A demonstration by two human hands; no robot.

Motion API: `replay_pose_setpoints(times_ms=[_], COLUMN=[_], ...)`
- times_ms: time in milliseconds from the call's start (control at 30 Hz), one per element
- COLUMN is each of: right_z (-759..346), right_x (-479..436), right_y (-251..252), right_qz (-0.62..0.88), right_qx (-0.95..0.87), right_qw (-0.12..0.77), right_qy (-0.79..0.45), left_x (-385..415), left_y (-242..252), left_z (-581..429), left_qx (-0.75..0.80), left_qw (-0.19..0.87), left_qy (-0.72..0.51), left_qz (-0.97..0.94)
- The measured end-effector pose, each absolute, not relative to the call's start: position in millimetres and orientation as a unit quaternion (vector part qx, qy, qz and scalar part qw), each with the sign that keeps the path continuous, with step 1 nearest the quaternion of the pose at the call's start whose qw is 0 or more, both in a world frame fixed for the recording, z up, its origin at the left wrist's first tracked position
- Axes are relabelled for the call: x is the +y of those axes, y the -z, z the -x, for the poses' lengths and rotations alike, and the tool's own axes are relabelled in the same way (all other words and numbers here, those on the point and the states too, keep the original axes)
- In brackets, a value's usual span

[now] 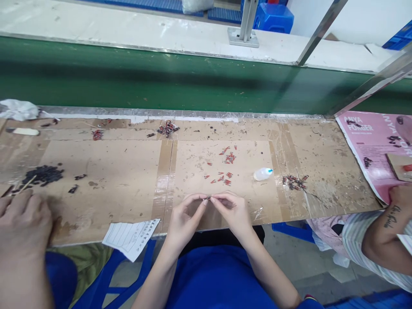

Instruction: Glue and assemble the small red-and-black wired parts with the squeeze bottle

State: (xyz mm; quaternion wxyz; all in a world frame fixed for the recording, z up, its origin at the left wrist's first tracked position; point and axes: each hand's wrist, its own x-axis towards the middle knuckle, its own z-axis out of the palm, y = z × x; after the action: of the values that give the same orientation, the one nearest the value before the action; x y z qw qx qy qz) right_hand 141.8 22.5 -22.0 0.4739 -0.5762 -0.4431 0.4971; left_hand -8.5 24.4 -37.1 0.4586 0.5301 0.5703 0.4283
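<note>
My left hand (189, 213) and my right hand (232, 211) meet at the near edge of the cardboard-covered table. Both pinch one small dark piece (207, 198) between thumbs and fingertips; its details are too small to tell. Just beyond my fingers lie several small red pieces (229, 159), loosely scattered. A small translucent bottle (263, 174) with a blue tip lies on its side to their right. Farther right is a pile of dark and red pieces (294, 182). Another such pile (168, 128) is near the table's back edge.
A green conveyor belt (144, 81) runs behind the table. A person's hand (25, 214) is at the left beside a black heap (46, 175). Another person's forearm (386, 223) is at the right. A lined paper (130, 237) overhangs the front edge.
</note>
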Motion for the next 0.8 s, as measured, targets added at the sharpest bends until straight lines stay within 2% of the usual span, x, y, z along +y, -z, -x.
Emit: replay_pose_setpoints(times_ms=[200,433,800], right_z=[-148.2,-156.5,-157.1], right_x=[24.2,21.8,23.8], right_y=[27.1,15.0,8.7], right_qz=[0.541,0.524,0.535], right_qx=[-0.357,-0.478,-0.375], right_qw=[0.463,0.466,0.481], right_qy=[-0.604,-0.529,-0.584], left_x=[20.9,17.7,19.1], left_y=[35.5,24.6,5.9], left_z=[1.4,-4.0,-2.9], left_qx=[0.582,0.582,0.567], left_qw=[0.492,0.482,0.465], left_qy=[-0.419,-0.412,-0.385], left_qz=[-0.494,-0.509,-0.561])
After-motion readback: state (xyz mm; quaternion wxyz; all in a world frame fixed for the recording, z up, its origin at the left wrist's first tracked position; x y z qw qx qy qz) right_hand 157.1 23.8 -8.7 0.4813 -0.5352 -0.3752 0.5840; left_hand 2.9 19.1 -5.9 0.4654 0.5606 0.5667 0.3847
